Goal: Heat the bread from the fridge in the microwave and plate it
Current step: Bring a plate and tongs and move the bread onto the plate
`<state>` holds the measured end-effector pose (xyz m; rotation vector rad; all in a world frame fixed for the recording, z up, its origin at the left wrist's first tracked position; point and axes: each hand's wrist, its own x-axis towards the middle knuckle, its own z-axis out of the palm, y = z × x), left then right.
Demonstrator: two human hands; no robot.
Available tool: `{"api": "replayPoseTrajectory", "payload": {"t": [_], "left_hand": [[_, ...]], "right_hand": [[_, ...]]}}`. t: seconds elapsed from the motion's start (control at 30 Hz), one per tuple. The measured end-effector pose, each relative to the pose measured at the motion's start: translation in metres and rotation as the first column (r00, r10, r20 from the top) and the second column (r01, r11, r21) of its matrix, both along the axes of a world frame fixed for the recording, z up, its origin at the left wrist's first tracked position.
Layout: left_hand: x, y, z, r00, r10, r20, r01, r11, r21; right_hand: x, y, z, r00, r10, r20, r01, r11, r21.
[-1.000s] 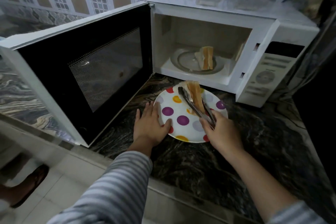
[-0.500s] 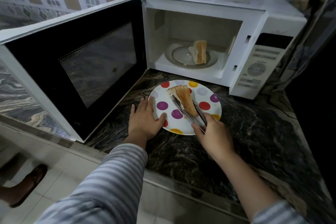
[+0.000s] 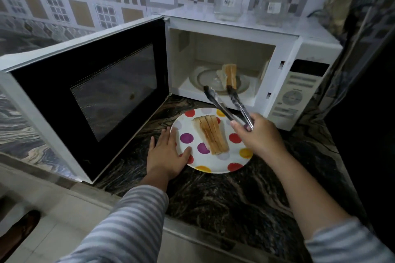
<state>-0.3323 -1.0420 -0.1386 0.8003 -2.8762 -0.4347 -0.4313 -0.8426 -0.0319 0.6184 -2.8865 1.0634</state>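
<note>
A white plate with coloured dots (image 3: 222, 164) lies on the dark marble counter in front of the white microwave (image 3: 303, 49). Several bread slices (image 3: 210, 134) lean together on the plate. More bread slices (image 3: 230, 74) stand on the glass turntable (image 3: 203, 76) inside the microwave. My left hand (image 3: 166, 156) rests flat on the counter with its thumb on the plate's left rim. My right hand (image 3: 259, 134) grips metal tongs (image 3: 228, 100). The tongs' arms are spread and empty, with their tips at the microwave's mouth just in front of the bread inside.
The microwave door (image 3: 89, 92) stands wide open to the left, reaching over the counter edge. Two clear glass containers (image 3: 229, 0) stand on top of the microwave. The control panel (image 3: 299, 89) is at the right. A tiled wall is behind. The floor lies at lower left.
The tongs let go of the bread slices, which now lie on the plate. My right hand lifted the open tongs toward the microwave opening. My left hand stayed at the plate's rim.
</note>
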Motion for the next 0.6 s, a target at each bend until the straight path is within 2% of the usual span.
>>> {"api": "replayPoseTrajectory", "payload": {"t": [0.13, 0.27, 0.6], "left_hand": [[0.000, -0.001, -0.003, 1.000, 0.003, -0.022, -0.003, 1.000, 0.001], [-0.003, -0.004, -0.006, 0.999, -0.011, -0.042, 0.012, 1.000, 0.004], [-0.003, -0.007, -0.012, 0.998, -0.017, -0.053, 0.016, 1.000, -0.016]], "right_hand": [[-0.048, -0.023, 0.025, 0.992, -0.114, -0.063, 0.121, 0.983, 0.141], [-0.096, -0.053, 0.024, 0.981, -0.195, 0.017, 0.187, 0.956, 0.227], [-0.157, -0.095, -0.009, 0.961, -0.259, 0.095, 0.232, 0.946, 0.227]]}}
